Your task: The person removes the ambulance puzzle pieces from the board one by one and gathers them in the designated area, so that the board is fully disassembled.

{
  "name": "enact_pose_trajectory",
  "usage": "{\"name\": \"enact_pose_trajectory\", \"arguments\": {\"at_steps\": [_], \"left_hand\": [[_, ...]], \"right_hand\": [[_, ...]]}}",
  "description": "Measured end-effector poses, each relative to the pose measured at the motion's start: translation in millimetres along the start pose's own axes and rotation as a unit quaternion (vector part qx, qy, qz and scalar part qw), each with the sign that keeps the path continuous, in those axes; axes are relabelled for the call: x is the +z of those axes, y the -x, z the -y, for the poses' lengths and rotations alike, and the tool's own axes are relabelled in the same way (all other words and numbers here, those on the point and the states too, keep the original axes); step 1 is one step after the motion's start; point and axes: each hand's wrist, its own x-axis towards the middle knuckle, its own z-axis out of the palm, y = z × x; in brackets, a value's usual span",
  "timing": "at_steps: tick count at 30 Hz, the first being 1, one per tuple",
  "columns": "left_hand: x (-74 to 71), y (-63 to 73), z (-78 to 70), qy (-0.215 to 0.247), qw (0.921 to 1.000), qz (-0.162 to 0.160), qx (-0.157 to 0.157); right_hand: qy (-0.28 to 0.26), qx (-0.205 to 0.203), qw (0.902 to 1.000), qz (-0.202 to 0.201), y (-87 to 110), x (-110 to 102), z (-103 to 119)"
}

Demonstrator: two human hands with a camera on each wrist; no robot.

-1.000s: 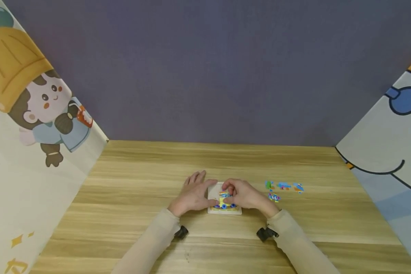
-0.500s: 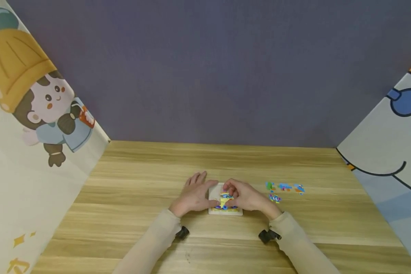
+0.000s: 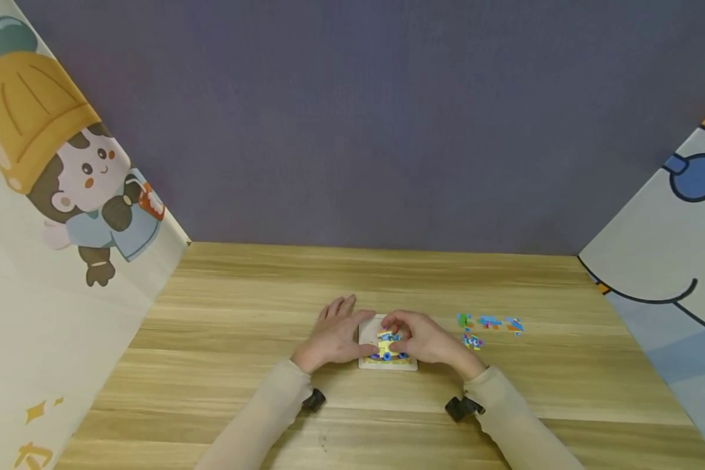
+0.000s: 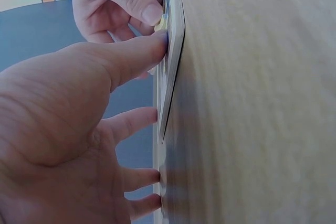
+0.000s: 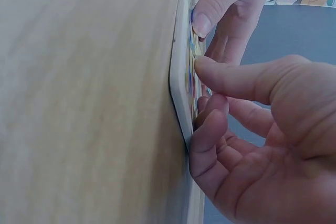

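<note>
A small pale puzzle board [image 3: 369, 331] lies on the table, with colourful pieces along its near part. My left hand [image 3: 331, 336] spreads over its left side, fingers straight. The left thumb [image 4: 149, 48] presses on the pieces, and the other fingertips reach the board's edge and the table. My right hand [image 3: 427, 338] is at the board's right side, pinching a yellow puzzle piece [image 3: 386, 346] between thumb and curled fingers. In the right wrist view, the right thumb [image 5: 226, 74] touches the picture's surface; the fingers partly hide the piece.
Several loose puzzle pieces [image 3: 489, 322] lie to the right of the board, one of them [image 3: 472, 341] nearer than the others. The wooden table [image 3: 258, 281] meets a dark back wall [image 3: 382, 130]. Cartoon-printed panels flank both sides.
The yellow piece shifts and tilts slightly under my right fingers, which move a little at the board. My left hand keeps its place. The whole head view drifts slightly.
</note>
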Motion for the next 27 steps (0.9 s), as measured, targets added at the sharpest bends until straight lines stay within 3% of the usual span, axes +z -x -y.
{"name": "enact_pose_trajectory", "arguments": {"at_steps": [11,27], "left_hand": [[1.0,-0.2,0.3,-0.001,1.0000,0.000,0.000],[0.3,0.3,0.2,-0.003,1.0000,0.002,0.004]], "right_hand": [[0.009,0.020,0.9998,-0.002,1.3,-4.2,0.2],[0.021,0.011,0.9997,0.005,0.8,-6.9,1.6]]}}
